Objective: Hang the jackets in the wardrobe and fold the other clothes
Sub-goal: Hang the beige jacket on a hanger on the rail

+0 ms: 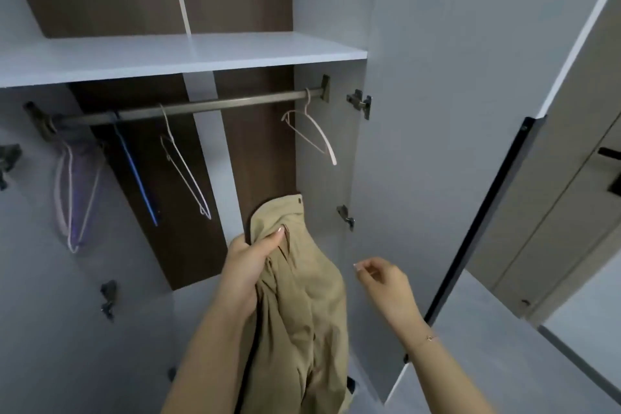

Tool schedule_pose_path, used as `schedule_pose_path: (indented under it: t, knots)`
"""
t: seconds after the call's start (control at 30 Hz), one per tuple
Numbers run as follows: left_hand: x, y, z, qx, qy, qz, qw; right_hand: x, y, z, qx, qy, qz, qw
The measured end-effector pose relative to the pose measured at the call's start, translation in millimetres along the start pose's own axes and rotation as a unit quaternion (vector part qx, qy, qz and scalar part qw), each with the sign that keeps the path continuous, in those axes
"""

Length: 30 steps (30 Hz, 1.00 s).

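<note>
Tan jacket (302, 296) in left hand (247, 265), collar up.

Lighting: soft, cool, even; source not visible. Shelf (188, 54) top brightest; wardrobe interior beneath it dimmer, shadow under the rail (181, 107). No hard glare. Wide-angle bending at frame edges. Overall slightly soft; left-side hangers (75, 191) smeared with purple fringing.

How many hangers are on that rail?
4 on the rail: pink hanger far left, blue hanger, white wire hanger mid-rail, white hanger far right. The blurred left bunch may hide more.
</note>
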<state>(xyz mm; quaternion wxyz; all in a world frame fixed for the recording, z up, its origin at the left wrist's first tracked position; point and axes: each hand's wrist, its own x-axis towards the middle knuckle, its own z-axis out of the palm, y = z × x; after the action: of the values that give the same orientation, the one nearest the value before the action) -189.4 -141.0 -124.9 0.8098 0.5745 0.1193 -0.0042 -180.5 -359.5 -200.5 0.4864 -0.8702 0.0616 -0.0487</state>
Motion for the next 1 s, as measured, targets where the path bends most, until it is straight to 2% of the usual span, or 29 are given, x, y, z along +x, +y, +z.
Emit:
schedule_pose_path:
  t: [0.07, 0.13, 0.33, 0.53, 0.67, 0.83, 0.9, 1.0]
  knots:
    - [30.7, 0.6, 5.8, 0.022, -0.024, -0.02, 0.999, 36.5, -17.3, 12.4, -0.007, 0.001, -0.026, 1.0]
    - [53.1, 3.5, 7.4, 0.034, -0.017, -0.023, 0.999, 64.9, -33.7, 16.8, -0.01, 0.0, -0.049, 0.999]
    - [155.0, 23.2, 6.4, 0.063, 0.035, -0.031, 0.997, 208.4, -64.2, 33.3, -0.039, 0.003, -0.078, 0.996]
    - [243.9, 47.2, 3.4, 0.034, 0.11, -0.02, 0.993, 365.2, -95.9, 58.9, -0.071, 0.004, -0.093, 0.993]
    - [278.6, 60.1, 3.3, 0.021, 0.136, 0.002, 0.99, 443.3, -114.0, 79.1, -0.084, 0.05, -0.093, 0.991]
    - [298.7, 68.1, -8.0, 0.006, 0.152, 0.01, 0.988, 500.0, -115.7, 112.0, -0.034, -0.007, -0.005, 0.999]
    - [304.0, 68.7, -12.3, 0.019, 0.151, 0.005, 0.988, 504.4, -117.3, 121.8, 0.036, 0.009, -0.027, 0.999]
    - [308.7, 68.5, -18.1, 0.051, 0.14, -0.001, 0.989, 498.0, -121.1, 120.3, 0.106, 0.044, -0.124, 0.986]
